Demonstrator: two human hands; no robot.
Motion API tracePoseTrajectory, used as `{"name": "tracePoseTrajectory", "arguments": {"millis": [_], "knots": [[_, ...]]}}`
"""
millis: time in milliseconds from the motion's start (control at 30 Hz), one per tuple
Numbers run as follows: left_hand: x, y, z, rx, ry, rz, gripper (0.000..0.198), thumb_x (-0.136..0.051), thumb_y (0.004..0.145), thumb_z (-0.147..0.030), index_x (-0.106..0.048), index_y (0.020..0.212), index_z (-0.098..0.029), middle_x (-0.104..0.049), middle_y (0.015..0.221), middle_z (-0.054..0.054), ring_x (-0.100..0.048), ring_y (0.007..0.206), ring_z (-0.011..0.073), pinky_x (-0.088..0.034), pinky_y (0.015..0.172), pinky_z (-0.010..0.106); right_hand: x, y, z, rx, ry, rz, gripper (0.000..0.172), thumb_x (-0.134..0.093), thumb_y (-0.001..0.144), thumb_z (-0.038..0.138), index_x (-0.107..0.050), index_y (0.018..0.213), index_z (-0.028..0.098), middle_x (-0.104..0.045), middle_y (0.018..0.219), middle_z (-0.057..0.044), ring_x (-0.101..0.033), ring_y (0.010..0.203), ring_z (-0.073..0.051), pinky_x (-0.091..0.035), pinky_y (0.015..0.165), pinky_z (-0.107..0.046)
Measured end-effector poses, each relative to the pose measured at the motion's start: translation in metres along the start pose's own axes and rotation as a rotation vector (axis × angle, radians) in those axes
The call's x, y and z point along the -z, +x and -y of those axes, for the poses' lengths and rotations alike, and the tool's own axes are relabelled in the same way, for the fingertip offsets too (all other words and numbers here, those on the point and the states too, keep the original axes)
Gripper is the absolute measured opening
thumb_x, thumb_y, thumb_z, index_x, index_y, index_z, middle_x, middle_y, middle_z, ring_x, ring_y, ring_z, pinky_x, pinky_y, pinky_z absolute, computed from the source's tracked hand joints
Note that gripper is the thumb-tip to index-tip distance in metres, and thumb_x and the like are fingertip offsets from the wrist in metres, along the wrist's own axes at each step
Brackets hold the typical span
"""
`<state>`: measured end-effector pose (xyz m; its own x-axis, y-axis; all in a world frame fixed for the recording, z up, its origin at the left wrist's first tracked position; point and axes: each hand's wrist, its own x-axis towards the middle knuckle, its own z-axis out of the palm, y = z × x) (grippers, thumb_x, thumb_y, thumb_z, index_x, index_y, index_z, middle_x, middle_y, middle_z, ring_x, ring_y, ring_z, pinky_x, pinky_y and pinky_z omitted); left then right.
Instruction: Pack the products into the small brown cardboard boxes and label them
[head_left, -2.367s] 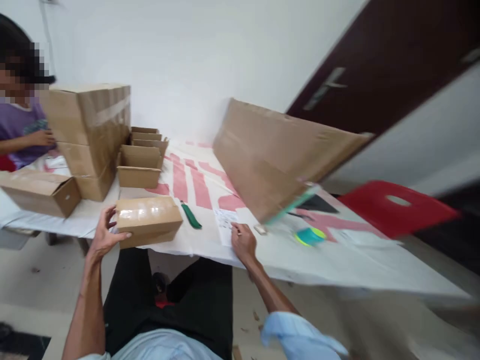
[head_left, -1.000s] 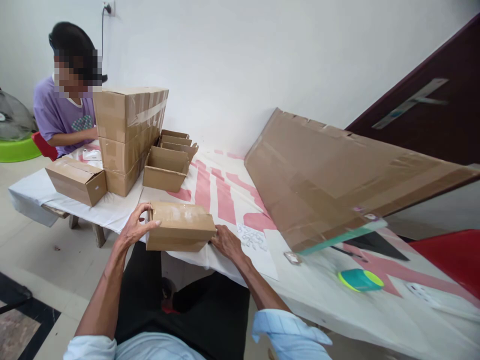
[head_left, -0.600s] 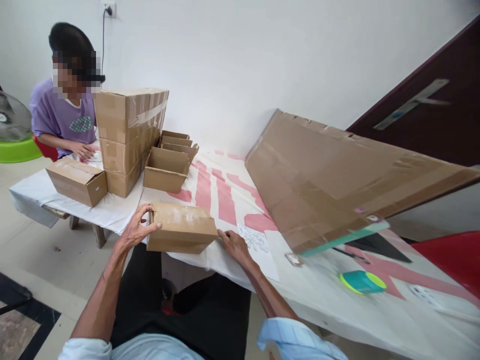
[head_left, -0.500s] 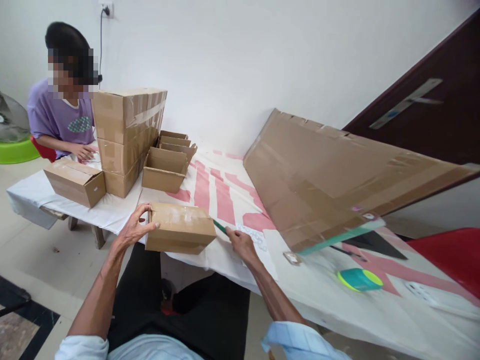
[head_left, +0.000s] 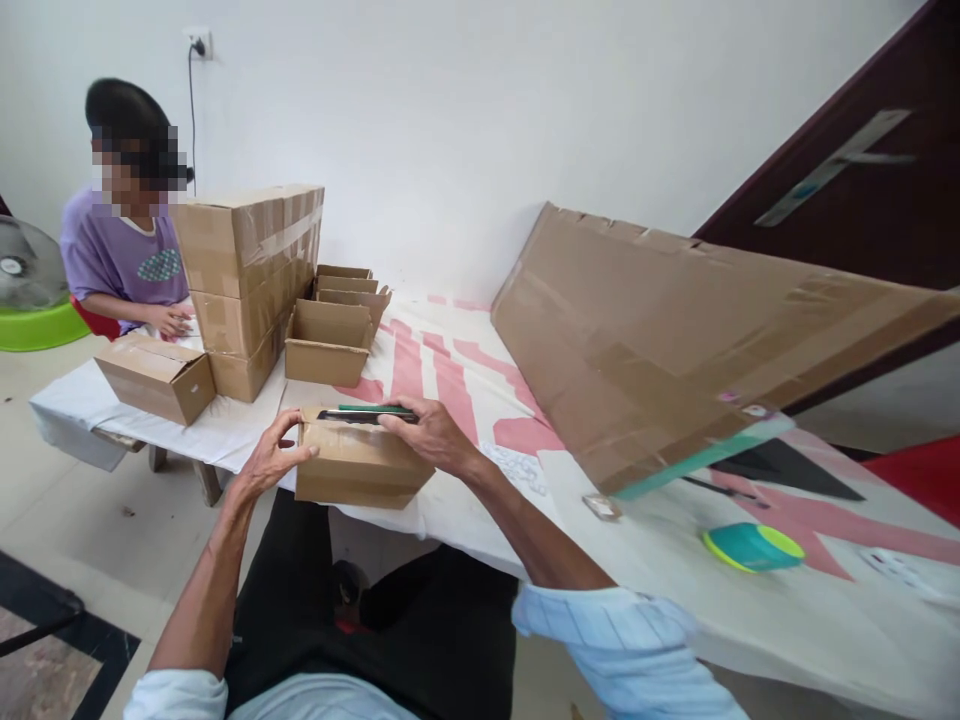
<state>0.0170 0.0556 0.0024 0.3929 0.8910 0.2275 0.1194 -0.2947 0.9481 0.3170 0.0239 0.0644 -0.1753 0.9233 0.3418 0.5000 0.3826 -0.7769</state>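
In front of me a closed cardboard box (head_left: 360,465) with clear tape on its top lies at the table's near edge. My left hand (head_left: 276,455) grips its left end, thumb toward the near side and fingers at the far corner. In my right hand (head_left: 431,432), closed, is a slim green and dark box cutter (head_left: 367,411). It lies nearly level over the box's top, pointing left. Whether its edge touches the tape I cannot tell.
Stacked taped boxes (head_left: 247,290) and open boxes (head_left: 326,355) stand beyond on the left, with another closed box (head_left: 161,378). A person in purple (head_left: 124,250) sits behind. A large cardboard sheet (head_left: 675,350) leans at right, near a teal tape roll (head_left: 754,547).
My right hand has moved left with the box cutter, from beside the box's right end to over its top. My left hand keeps its grip on the box. The view has shifted slightly.
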Motion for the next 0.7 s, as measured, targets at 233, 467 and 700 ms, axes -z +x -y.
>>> {"name": "tracePoseTrajectory", "arguments": {"millis": [233, 467, 700], "knots": [[-0.001, -0.002, 0.001, -0.016, 0.009, -0.004, 0.047, -0.080, 0.083, -0.045, -0.069, 0.125, -0.028, -0.062, 0.150, 0.008, -0.060, 0.139, 0.0329, -0.054, 0.111, 0.047, -0.002, 0.024, 0.011, 0.188, -0.122, 0.099, 0.022, -0.065, 0.097, 0.036, -0.079, 0.105, 0.021, -0.077, 0.098, -0.005, -0.068, 0.087, -0.020, -0.051, 0.080, -0.033], [-0.003, -0.002, 0.001, -0.007, 0.036, -0.005, 0.045, -0.081, 0.081, -0.045, -0.068, 0.122, -0.030, -0.063, 0.150, 0.008, -0.059, 0.142, 0.0335, -0.055, 0.109, 0.047, 0.008, 0.025, 0.021, 0.232, -0.167, 0.143, 0.021, -0.067, 0.098, 0.035, -0.080, 0.108, 0.022, -0.078, 0.097, -0.005, -0.068, 0.087, -0.021, -0.052, 0.081, -0.033], [-0.001, -0.002, -0.002, 0.003, 0.059, -0.001, 0.048, -0.081, 0.081, -0.046, -0.067, 0.124, -0.030, -0.060, 0.153, 0.008, -0.058, 0.143, 0.0343, -0.054, 0.109, 0.048, 0.014, 0.035, 0.031, 0.285, -0.207, 0.204, 0.020, -0.068, 0.098, 0.031, -0.080, 0.110, 0.021, -0.078, 0.100, -0.006, -0.069, 0.088, -0.021, -0.053, 0.081, -0.033]]}}
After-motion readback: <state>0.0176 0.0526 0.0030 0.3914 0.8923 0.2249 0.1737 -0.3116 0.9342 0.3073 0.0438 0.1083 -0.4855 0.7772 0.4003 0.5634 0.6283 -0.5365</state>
